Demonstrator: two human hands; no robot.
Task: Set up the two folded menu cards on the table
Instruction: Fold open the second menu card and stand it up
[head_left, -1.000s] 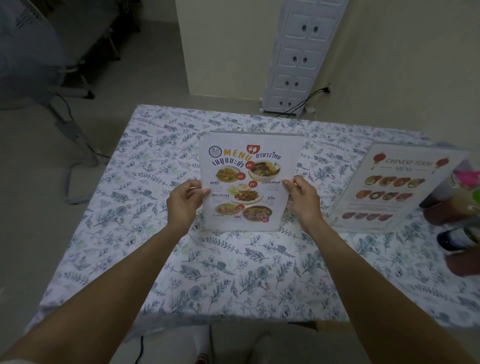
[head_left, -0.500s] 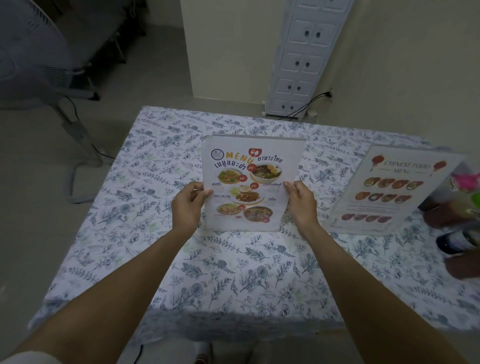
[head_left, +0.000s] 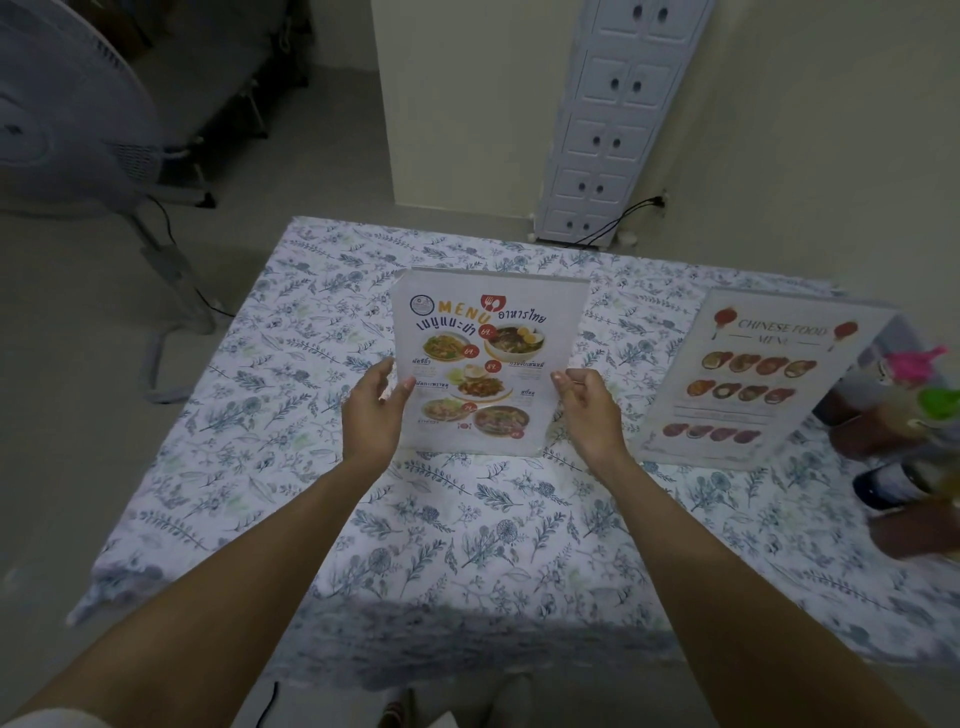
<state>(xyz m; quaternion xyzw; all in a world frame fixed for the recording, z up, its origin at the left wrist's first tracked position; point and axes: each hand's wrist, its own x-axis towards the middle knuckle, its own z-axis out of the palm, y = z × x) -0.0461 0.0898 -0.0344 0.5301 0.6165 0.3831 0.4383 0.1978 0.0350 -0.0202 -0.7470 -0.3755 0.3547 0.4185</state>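
The Thai menu card (head_left: 491, 364) stands upright on the floral tablecloth (head_left: 467, 530), its bottom edge on the cloth near the table's middle. My left hand (head_left: 371, 413) holds its left edge, thumb on the printed front and fingers behind. At the right edge, the fingertips of my right hand (head_left: 589, 410) pinch the card lightly. The Chinese food menu card (head_left: 763, 379) stands by itself to the right, leaning back, with neither hand on it.
Bottles and jars with pink and green caps (head_left: 914, 405) crowd the table's right edge behind the Chinese card. A standing fan (head_left: 78, 130) is on the floor at left. A white drawer tower (head_left: 618, 119) and cables stand past the far edge.
The Thai card has settled lower and more upright on the cloth. Both hands have loosened, and the right thumb has slid off the card's front to its edge.
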